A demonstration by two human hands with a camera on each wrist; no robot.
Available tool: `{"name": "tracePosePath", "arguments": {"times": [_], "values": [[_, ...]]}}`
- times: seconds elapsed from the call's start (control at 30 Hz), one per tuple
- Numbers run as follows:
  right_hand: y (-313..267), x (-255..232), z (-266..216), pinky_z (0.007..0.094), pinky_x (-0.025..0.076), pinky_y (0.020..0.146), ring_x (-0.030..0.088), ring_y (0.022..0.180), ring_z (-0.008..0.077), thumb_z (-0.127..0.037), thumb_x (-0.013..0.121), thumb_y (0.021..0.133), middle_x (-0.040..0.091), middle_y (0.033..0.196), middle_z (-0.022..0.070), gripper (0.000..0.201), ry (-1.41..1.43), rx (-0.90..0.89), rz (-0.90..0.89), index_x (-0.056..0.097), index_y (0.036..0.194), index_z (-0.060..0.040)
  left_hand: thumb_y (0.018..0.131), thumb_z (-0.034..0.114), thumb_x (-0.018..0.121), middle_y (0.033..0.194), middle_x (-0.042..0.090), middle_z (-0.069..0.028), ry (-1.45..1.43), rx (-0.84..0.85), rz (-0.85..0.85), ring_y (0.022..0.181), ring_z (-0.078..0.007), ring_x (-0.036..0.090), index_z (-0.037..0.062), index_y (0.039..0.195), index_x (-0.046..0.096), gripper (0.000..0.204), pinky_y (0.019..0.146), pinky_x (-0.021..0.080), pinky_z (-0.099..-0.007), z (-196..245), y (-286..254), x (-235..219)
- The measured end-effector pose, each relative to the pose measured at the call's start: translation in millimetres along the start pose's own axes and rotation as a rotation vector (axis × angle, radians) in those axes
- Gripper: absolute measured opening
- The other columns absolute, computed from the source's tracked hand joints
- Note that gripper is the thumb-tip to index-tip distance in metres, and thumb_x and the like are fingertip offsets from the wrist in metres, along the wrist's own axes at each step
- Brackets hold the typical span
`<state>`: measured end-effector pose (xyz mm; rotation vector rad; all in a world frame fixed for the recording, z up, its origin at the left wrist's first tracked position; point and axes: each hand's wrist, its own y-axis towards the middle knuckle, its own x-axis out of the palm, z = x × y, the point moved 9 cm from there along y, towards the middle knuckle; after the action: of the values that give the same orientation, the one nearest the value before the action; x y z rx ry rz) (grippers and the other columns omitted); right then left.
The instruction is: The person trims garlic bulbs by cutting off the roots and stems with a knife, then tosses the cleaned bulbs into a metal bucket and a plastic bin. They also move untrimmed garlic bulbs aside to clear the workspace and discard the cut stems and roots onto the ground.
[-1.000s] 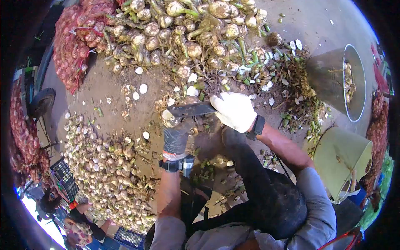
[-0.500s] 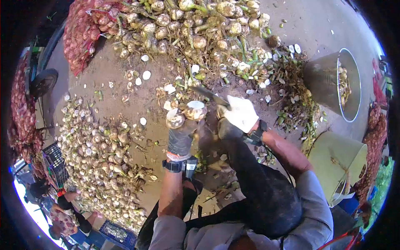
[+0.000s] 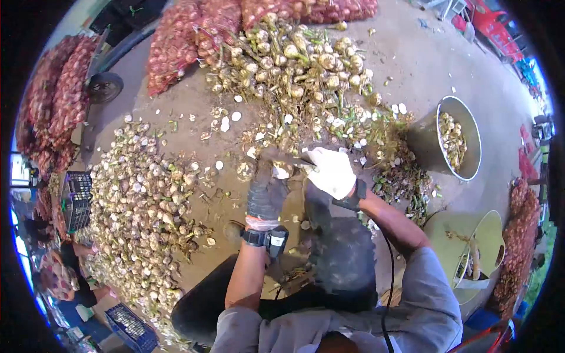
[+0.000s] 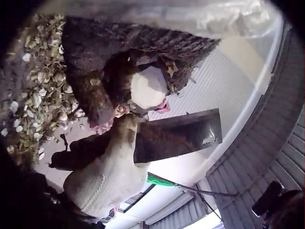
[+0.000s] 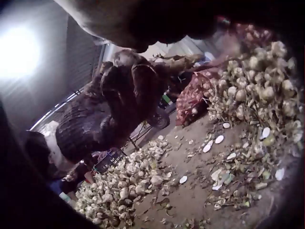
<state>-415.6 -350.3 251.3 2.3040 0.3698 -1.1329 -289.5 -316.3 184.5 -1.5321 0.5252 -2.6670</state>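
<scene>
A root bulb [image 3: 281, 171] is being gripped in the dark-gloved left hand [image 3: 268, 189], the fingers curled tightly around it so that its pale cut face [image 4: 147, 89] is being kept turned up toward the blade. A broad, dirt-coated knife [image 4: 178, 138] is being clamped by its handle in the white-gloved right hand [image 3: 331, 172], fingers closed round it, with the blade being laid just beside the bulb, apparently so that roots or stem can be sliced away while the bulb is steadied above the ground. Half a second ago the blade was being held raised and angled away from the bulb; now it is being brought down level against it, and both hands are being kept closer together. Trimmed white slices and green stalk scraps [image 3: 353, 126] are lying scattered just beyond the hands. To the left, a heap of trimmed bulbs [image 3: 141, 200] is being kept apart from the untrimmed pile [image 3: 294, 65] farther off. A metal bucket [image 3: 425, 145] partly filled with bulbs is standing to the right, and red mesh sacks [image 3: 176, 47] are being stored at the far edge.
</scene>
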Motion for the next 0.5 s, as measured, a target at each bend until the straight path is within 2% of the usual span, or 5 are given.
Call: {"name": "tracePosePath", "arguments": {"times": [0.23,0.3,0.33,0.4,0.5], "values": [[-5,-17,1,0.0434,0.053,0.074,0.066,0.085,0.0380,-0.031,0.064,0.084,0.068,0.095,0.0200,0.037,-0.082,-0.059,0.051,0.067,0.108,-0.0035,0.089,0.027,0.062,0.113,0.065,-0.0115,-0.172,0.158,-0.084,0.102,-0.0277,0.062,0.0074,0.122,0.057,0.039,0.089,0.051,-0.0441,44,-55,33],[-2,2,18,0.0392,0.051,0.089,0.064,0.102,0.0362,-0.034,0.063,0.085,0.067,0.111,0.0196,0.045,-0.140,0.258,-0.416,0.064,0.119,-0.0040,0.090,0.033,0.063,0.117,0.062,-0.0149,-0.351,0.438,-0.150,0.104,-0.0302,0.060,0.0060,0.129,0.052,0.048,0.091,0.050,-0.0449,126,-95,32],[-4,-16,6,0.0376,0.052,0.083,0.067,0.091,0.0343,-0.030,0.064,0.086,0.070,0.103,0.0178,0.039,-0.295,0.126,0.042,0.065,0.116,-0.0046,0.090,0.035,0.063,0.118,0.062,-0.0162,-0.401,0.623,-0.198,0.104,-0.0309,0.060,0.0050,0.130,0.050,0.051,0.092,0.050,-0.0454,179,-121,30],[-12,-11,52,0.0416,0.051,0.063,0.067,0.071,0.0354,-0.023,0.065,0.086,0.067,0.079,0.0192,0.025,0.110,0.252,0.096,0.066,0.105,-0.0062,0.092,0.038,0.061,0.121,0.060,-0.0184,-0.336,1.073,-0.343,0.103,-0.0325,0.060,0.0006,0.131,0.049,0.055,0.092,0.051,-0.0455,280,-198,5],[-16,-23,60,0.0407,0.051,0.063,0.067,0.071,0.0351,-0.022,0.065,0.086,0.067,0.079,0.0203,0.026,-0.029,0.233,0.050,0.066,0.106,-0.0051,0.092,0.029,0.059,0.100,0.065,-0.0169,-0.250,1.145,-0.092,0.096,-0.0309,0.062,-0.0028,0.103,0.061,0.034,0.085,0.052,-0.0382,328,-263,-76]]}}
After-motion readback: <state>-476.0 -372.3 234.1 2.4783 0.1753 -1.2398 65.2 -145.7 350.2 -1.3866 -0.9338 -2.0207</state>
